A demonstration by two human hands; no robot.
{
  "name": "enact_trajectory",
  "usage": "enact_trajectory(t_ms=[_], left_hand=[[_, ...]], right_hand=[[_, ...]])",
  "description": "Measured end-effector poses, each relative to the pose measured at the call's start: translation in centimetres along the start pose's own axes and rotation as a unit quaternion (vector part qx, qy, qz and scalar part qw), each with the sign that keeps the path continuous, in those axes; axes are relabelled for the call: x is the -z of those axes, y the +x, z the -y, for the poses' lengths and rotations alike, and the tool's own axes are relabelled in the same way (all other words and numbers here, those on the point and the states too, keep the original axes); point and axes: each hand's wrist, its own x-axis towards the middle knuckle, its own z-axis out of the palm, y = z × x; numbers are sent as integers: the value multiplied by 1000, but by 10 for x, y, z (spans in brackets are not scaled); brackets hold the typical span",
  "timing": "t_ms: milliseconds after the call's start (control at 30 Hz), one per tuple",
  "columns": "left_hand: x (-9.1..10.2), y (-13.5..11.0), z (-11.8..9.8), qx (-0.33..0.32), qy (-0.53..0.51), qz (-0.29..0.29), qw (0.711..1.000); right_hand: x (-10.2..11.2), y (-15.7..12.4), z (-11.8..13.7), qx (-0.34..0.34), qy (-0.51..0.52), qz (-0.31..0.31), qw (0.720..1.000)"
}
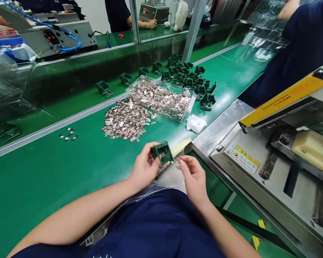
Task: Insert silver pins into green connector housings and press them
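My left hand [144, 166] grips a small dark green plastic part [163, 153] with metal pins along its lower edge, held just above the near edge of the green bench [43, 172]. My right hand [192, 175] is right beside the part, thumb and forefinger pinched together at its right side; what they pinch is too small to make out. A loose heap of small shiny metal clips [123, 120] lies on the bench ahead of my hands, next to a clear tray [161, 98] full of the same clips.
More dark green parts [190, 79] are piled behind the tray, several spaced along the belt [104, 89]. A white crumpled wrapper [196, 123] lies right of the tray. A metal press machine [274, 161] stands at right. Other people work across the bench and at far right.
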Motion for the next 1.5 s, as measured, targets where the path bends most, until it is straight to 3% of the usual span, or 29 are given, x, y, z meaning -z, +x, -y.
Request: enact_trajectory(t_ms=[67, 200, 367, 533, 733, 833, 933, 1033, 1133, 1233, 1500], left_hand=[[-10, 18, 8, -9, -4, -11, 1000], [-21, 37, 26, -46, 43, -18, 998], [-20, 31, 35, -51, 82, -42, 994], [-21, 29, 34, -48, 97, -51, 993], [-20, 32, 36, -42, 64, -56, 995], [-19, 34, 36, -55, 2, -50, 997], [-18, 35, 33, -60, -53, -37, 996], [-17, 34, 31, -66, -73, -17, 995], [-17, 31, 31, -78, -61, 5, 995], [-15, 28, 31, -81, -49, 21, 995], [-13, 22, 26, -92, 6, 62, 994]], right_hand=[[10, 2, -19, -22, -36, -17, 999], [0, 7, -43, -31, -46, 64, 996], [-23, 13, -49, -8, -40, 73, 996], [-18, 12, -59, 15, -83, 100, 991], [-6, 11, -73, 3, -193, 229, 954], [4, 10, -65, -19, -252, 268, 930], [18, 13, -36, 18, -285, 242, 927], [27, 22, 4, 109, -249, 172, 947], [22, 34, 32, 202, -205, 120, 950], [7, 44, 40, 255, -178, 72, 948], [-11, 45, 39, 244, -232, 55, 940]])
